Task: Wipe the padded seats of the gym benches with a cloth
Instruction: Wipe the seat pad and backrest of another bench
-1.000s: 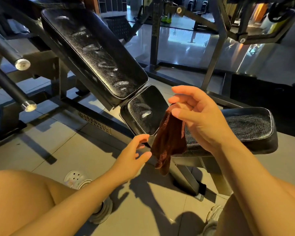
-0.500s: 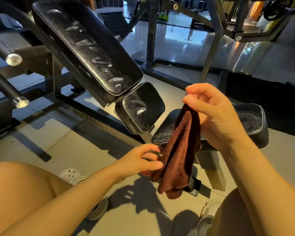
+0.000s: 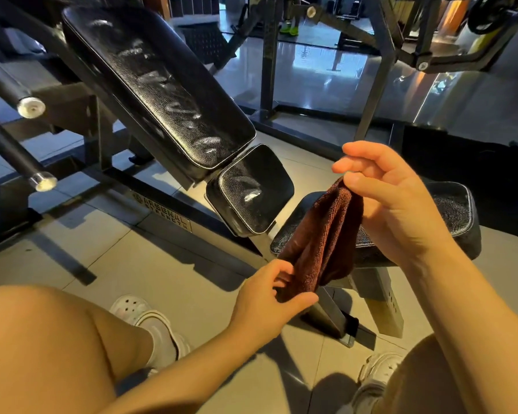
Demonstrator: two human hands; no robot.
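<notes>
Streaks are seen across the backrest pad and the small seat pad. A frame plate is lettered "ARSENAL STRENGTH" (partly legible). The cloth is being readied: its bottom is pinched by the left hand, its top by the right hand, over the flat bench pad. Spreading it flat is judged necessary before wiping.

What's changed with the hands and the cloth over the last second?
The left hand has closed in from open and empty and now pinches the cloth's lower end. The cloth, bunched a second ago, now hangs longer. The right hand still pinches its top, above the flat bench seat; no pad is being wiped yet.
</notes>
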